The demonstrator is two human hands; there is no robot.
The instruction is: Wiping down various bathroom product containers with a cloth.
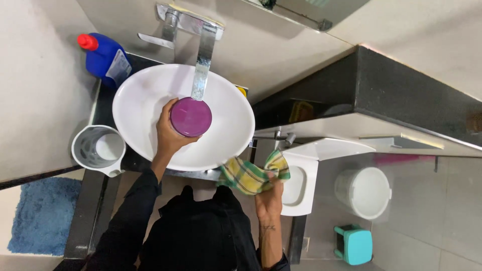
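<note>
Soft and limp, the checked cloth (253, 173) bunches in the right hand (269, 200); the left hand (168, 133) grips a rigid, probably wet-slick purple container (191, 117) around its sides, over the white basin (145, 90), under the tap (201, 70).

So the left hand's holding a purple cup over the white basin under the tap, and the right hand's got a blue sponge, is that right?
Not quite. In the head view the right hand holds a yellow-green checked cloth, not a blue sponge. The left hand does hold the purple cup over the white basin, under the tap.

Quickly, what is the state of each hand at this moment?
Left hand: closed around the purple cup, over the white basin.
Right hand: closed on the checked cloth.
</note>
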